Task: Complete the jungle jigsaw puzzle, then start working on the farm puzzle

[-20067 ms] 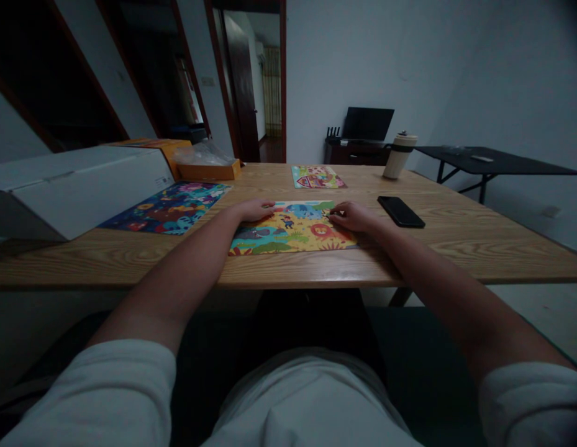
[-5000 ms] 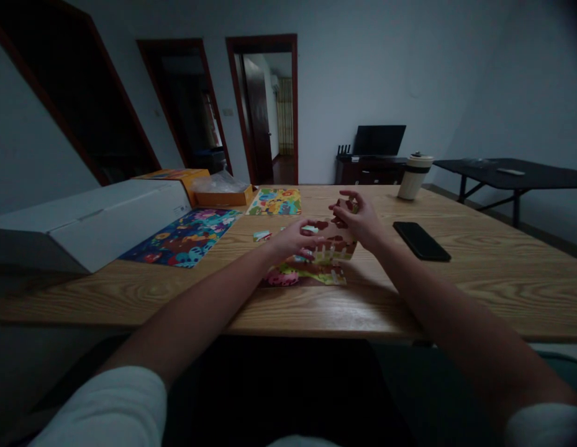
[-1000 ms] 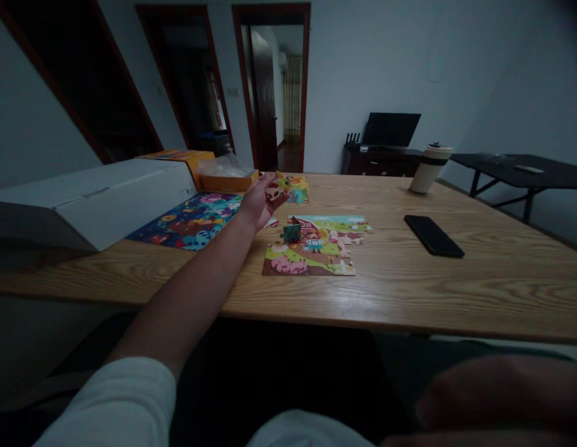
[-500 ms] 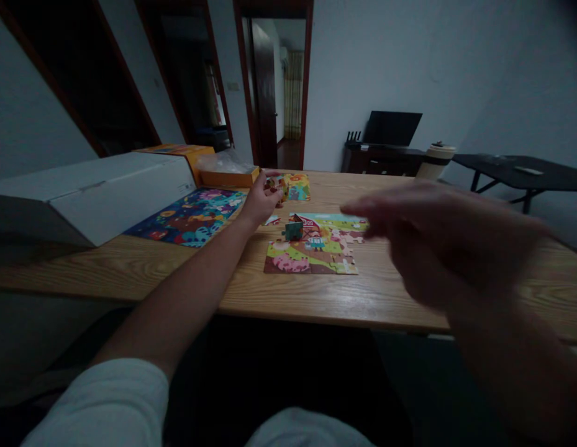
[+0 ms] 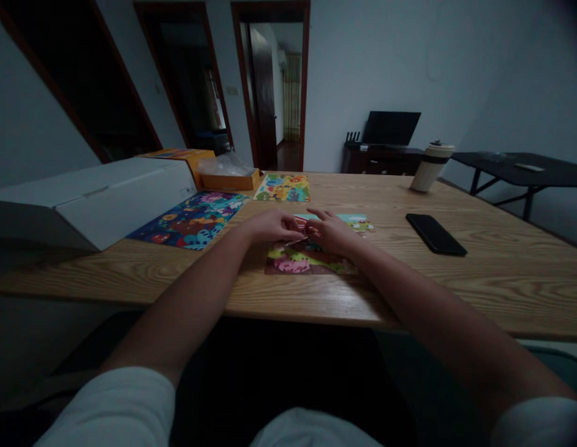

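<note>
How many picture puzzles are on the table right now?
3. One puzzle lies under both hands, near the front edge; a dark blue one lies beside the white box; a third sits farther back by the orange tray. Loose pieces may be hidden.

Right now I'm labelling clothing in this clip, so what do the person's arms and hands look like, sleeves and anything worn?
Both arms are bare from the upper arm down, with short white sleeves at the shoulders. The left hand and right hand wear no gloves; no watch, ring or bracelet shows, though the dim light could hide small items.
</note>
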`<act>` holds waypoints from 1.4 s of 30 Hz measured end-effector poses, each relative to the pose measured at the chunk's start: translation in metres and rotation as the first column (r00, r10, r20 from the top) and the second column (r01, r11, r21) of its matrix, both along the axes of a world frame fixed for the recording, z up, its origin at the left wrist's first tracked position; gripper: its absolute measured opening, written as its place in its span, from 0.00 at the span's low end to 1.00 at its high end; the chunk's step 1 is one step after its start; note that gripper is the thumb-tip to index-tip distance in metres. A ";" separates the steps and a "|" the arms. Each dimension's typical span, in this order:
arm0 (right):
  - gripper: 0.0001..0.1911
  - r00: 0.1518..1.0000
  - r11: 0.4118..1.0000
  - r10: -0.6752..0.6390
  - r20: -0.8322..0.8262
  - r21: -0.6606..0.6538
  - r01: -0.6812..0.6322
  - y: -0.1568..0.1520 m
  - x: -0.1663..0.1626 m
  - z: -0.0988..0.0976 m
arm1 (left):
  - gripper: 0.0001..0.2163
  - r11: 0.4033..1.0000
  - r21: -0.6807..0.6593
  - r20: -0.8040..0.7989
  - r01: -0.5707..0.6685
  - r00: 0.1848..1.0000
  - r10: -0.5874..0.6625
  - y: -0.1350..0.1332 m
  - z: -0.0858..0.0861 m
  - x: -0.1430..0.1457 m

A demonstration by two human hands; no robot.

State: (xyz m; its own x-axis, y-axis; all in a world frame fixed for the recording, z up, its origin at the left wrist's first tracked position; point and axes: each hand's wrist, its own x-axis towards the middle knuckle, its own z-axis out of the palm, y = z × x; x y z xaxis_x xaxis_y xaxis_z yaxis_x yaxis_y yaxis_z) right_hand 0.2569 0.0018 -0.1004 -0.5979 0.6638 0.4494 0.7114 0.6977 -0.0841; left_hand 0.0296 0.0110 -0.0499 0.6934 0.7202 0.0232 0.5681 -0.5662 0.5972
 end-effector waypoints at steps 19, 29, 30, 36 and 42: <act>0.09 0.811 0.982 -0.030 -0.584 -0.168 -0.084 -0.021 0.001 0.024 | 0.35 0.978 -0.143 0.324 -0.155 0.926 0.194 0.008 -0.010 0.002; 0.11 0.828 0.992 -0.125 -0.547 -0.098 0.085 -0.021 -0.011 0.014 | 0.11 0.785 -0.616 0.586 0.056 0.700 0.409 -0.018 -0.010 0.038; 0.13 0.831 0.992 -0.125 -0.542 -0.091 0.089 -0.020 -0.011 0.012 | 0.11 0.804 -0.594 0.577 0.030 0.711 0.401 -0.018 -0.009 0.038; 0.23 0.805 0.988 -0.117 -0.582 -0.151 0.035 -0.022 -0.016 0.007 | 0.11 0.855 -0.515 0.647 -0.064 0.625 0.437 -0.005 -0.002 0.021; 0.31 0.952 0.982 -0.027 -0.306 -0.185 -0.032 -0.029 -0.015 0.004 | 0.10 0.840 -0.495 0.632 -0.222 0.572 0.524 0.011 -0.006 0.010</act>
State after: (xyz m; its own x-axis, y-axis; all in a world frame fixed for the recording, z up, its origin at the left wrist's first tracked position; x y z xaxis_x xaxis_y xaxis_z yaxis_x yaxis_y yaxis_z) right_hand 0.2418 -0.0272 -0.0967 -0.4529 0.7516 0.4796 0.6289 0.6506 -0.4257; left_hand 0.0392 0.0221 -0.0556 0.2179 0.9713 0.0953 -0.0211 -0.0930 0.9954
